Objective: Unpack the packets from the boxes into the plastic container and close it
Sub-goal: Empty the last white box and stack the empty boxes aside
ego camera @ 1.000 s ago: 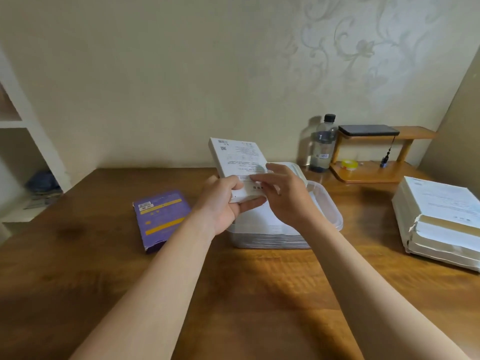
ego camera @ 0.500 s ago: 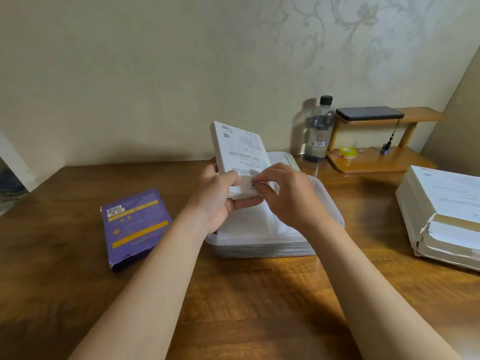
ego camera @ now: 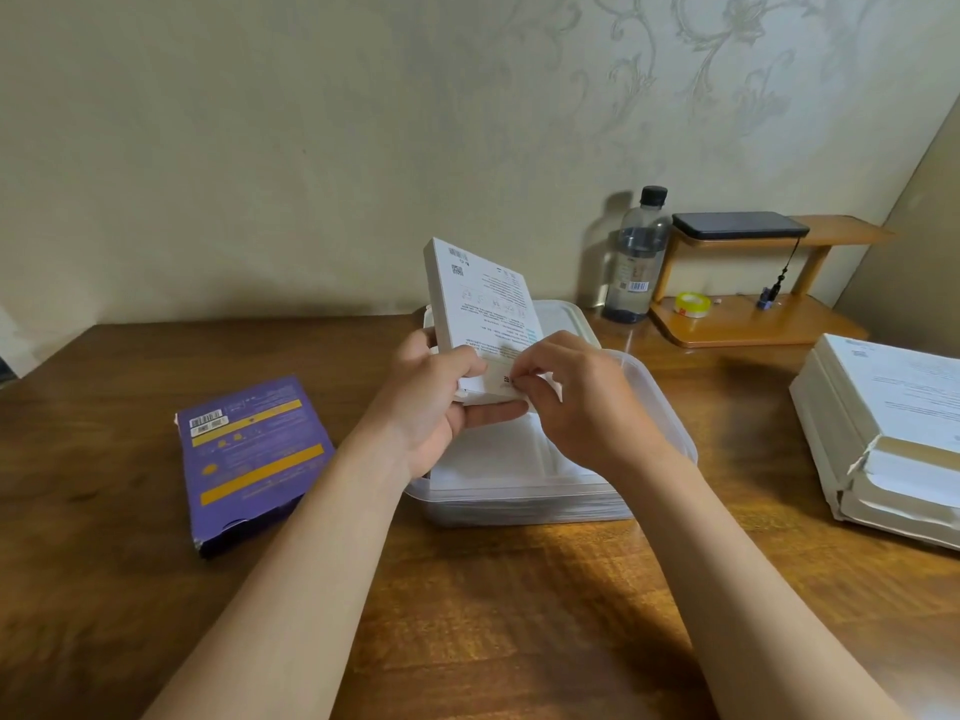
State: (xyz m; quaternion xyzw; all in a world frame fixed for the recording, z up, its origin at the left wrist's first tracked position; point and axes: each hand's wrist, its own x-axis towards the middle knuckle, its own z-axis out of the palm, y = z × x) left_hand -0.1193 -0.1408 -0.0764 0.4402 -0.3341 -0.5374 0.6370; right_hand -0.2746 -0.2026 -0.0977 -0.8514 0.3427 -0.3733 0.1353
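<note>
A flat white box (ego camera: 480, 298) with printed text stands tilted above the clear plastic container (ego camera: 670, 433). My left hand (ego camera: 441, 407) grips its lower end from the left and underneath. My right hand (ego camera: 576, 402) pinches the flap at that same lower end with thumb and fingertips. White packets (ego camera: 493, 459) lie stacked inside the open container. The container's lid (ego camera: 571, 314) lies on the desk just behind it. A purple box (ego camera: 249, 454) with yellow stripes lies flat on the desk to the left.
A stack of white boxes (ego camera: 893, 433) sits at the right edge of the wooden desk (ego camera: 493, 615). A water bottle (ego camera: 636, 257) stands at the back by a small wooden shelf (ego camera: 753, 324) holding a dark phone (ego camera: 737, 226) and a tape roll (ego camera: 692, 304).
The white box has tipped more upright. My right fingers have closed onto the flap at its lower end. The view has swung left.
</note>
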